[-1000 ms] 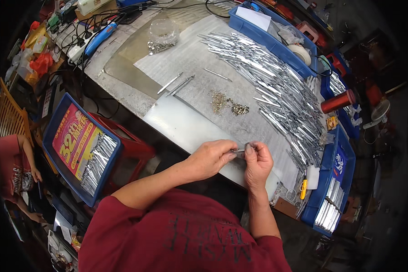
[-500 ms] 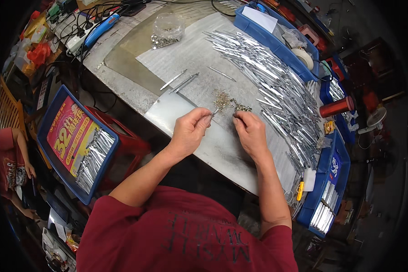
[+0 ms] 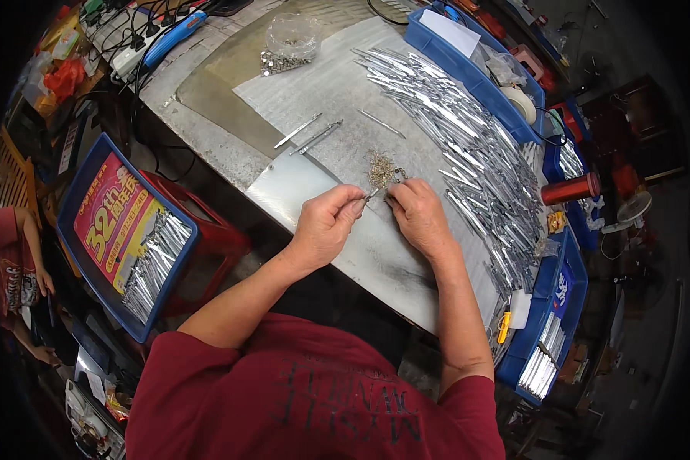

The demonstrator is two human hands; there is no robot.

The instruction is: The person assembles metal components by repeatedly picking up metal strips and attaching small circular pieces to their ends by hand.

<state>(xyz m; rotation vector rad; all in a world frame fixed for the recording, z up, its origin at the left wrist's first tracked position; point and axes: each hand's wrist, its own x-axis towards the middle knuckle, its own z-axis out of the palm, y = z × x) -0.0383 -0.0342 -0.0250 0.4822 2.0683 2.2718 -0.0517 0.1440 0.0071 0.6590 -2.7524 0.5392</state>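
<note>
My left hand is closed in a pinch on a thin metal rod, whose short tip pokes out toward the right hand. Close to that tip, the fingers of my right hand are pressed together; whatever they hold is too small or hidden to name. Just beyond both hands lies a heap of tiny brass-coloured parts. Dark little metal pieces beside it are partly covered by my right hand. Farther left on the table rest a few loose silver rods, and one more rod lies apart.
A long pile of silver rods spreads along the right. Blue bins stand at the far right, near right and left. A plastic bag of small metal parts sits behind. A yellow-handled tool lies right; another person is left.
My right hand has moved slightly left and farther away, bringing its fingertips close to the rod's tip. My left hand has shifted a little right. The whole view has shifted slightly.
</note>
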